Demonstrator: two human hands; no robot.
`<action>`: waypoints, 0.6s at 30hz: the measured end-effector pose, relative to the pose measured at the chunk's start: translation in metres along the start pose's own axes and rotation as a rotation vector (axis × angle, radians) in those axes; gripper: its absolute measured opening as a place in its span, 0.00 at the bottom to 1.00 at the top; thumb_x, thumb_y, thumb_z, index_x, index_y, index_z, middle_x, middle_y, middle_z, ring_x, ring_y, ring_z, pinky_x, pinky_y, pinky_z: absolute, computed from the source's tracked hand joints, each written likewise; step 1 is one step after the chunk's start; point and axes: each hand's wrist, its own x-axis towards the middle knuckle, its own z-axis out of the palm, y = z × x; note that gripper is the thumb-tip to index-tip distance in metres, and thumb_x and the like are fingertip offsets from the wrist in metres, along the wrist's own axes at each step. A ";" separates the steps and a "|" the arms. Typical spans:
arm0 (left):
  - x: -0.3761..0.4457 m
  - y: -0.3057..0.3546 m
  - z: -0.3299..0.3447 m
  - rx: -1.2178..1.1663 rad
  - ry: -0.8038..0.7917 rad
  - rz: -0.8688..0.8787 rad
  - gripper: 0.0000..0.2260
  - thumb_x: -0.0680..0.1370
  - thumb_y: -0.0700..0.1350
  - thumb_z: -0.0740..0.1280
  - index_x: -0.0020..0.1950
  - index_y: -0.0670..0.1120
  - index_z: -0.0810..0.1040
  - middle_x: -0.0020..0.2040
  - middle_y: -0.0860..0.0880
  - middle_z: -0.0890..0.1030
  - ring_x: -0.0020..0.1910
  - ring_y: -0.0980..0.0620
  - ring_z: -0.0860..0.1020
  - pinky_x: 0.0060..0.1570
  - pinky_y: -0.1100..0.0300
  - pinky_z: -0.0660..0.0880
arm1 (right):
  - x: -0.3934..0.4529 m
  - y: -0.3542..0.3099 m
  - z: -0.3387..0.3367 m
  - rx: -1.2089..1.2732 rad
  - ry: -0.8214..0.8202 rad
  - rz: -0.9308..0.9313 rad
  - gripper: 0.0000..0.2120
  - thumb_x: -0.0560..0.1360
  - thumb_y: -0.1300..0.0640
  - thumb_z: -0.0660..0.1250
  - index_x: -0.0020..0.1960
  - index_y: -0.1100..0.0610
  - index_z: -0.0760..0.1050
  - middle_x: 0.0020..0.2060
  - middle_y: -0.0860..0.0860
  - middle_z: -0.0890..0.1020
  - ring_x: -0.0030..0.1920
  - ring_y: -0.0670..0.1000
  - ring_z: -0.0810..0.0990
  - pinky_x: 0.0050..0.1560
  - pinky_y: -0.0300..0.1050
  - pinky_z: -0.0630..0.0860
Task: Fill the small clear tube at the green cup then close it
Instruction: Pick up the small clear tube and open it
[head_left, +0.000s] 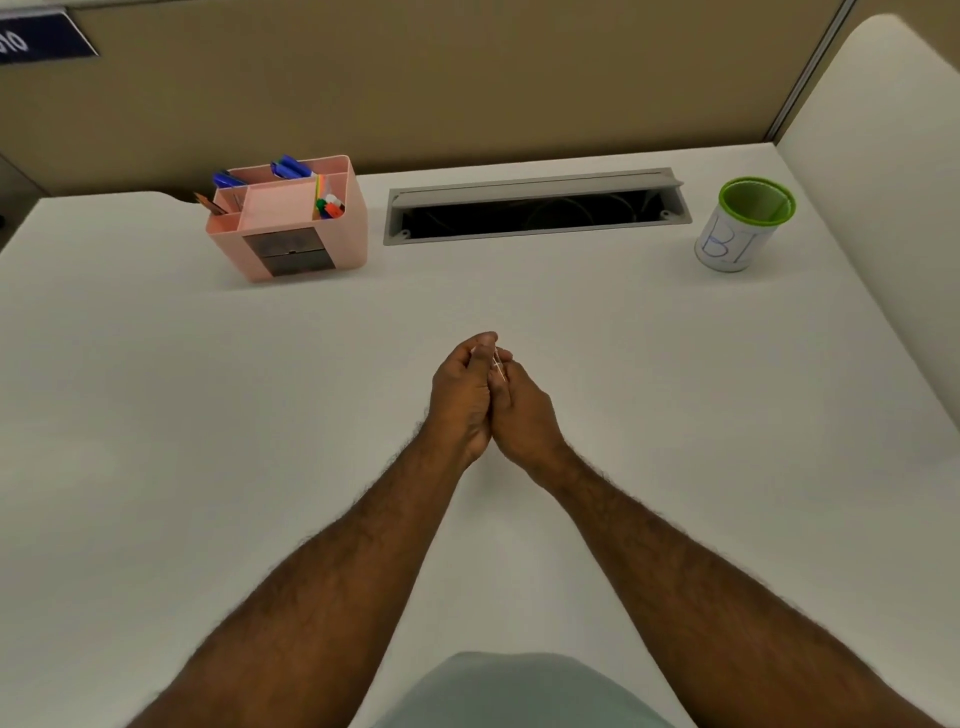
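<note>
My left hand (462, 395) and my right hand (522, 410) are pressed together over the middle of the white desk. Between their fingertips a small clear tube (497, 364) shows as a thin pale sliver; most of it is hidden by the fingers. Both hands seem to pinch it. I cannot tell whether its cap is on. The green cup (748, 223), green inside with a white paper label marked in blue, stands upright at the far right of the desk, well away from both hands. Its contents are not visible.
A pink desk organiser (291, 223) with pens and small coloured items sits at the back left. A grey cable slot (537, 208) with its flap up lies along the back edge. A beige partition rises behind, and a white panel stands on the right.
</note>
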 end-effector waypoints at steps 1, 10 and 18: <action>0.000 0.000 0.002 0.009 0.021 0.014 0.07 0.79 0.45 0.65 0.54 0.45 0.80 0.44 0.47 0.83 0.46 0.52 0.81 0.56 0.54 0.78 | 0.001 -0.002 0.001 0.000 0.017 -0.006 0.20 0.82 0.46 0.49 0.68 0.53 0.69 0.59 0.51 0.81 0.57 0.51 0.79 0.56 0.43 0.73; 0.004 0.002 0.011 -0.035 0.034 0.011 0.06 0.79 0.46 0.65 0.51 0.47 0.81 0.40 0.49 0.84 0.39 0.54 0.82 0.40 0.60 0.79 | 0.008 -0.003 -0.001 -0.021 0.095 0.010 0.19 0.82 0.48 0.52 0.67 0.55 0.69 0.57 0.53 0.82 0.55 0.53 0.80 0.49 0.39 0.71; 0.005 0.001 0.012 -0.020 0.043 -0.014 0.06 0.78 0.45 0.66 0.48 0.48 0.82 0.38 0.49 0.84 0.40 0.52 0.82 0.43 0.57 0.78 | 0.009 0.000 0.004 -0.072 0.160 0.039 0.18 0.81 0.48 0.55 0.66 0.56 0.70 0.52 0.53 0.84 0.50 0.52 0.82 0.46 0.41 0.74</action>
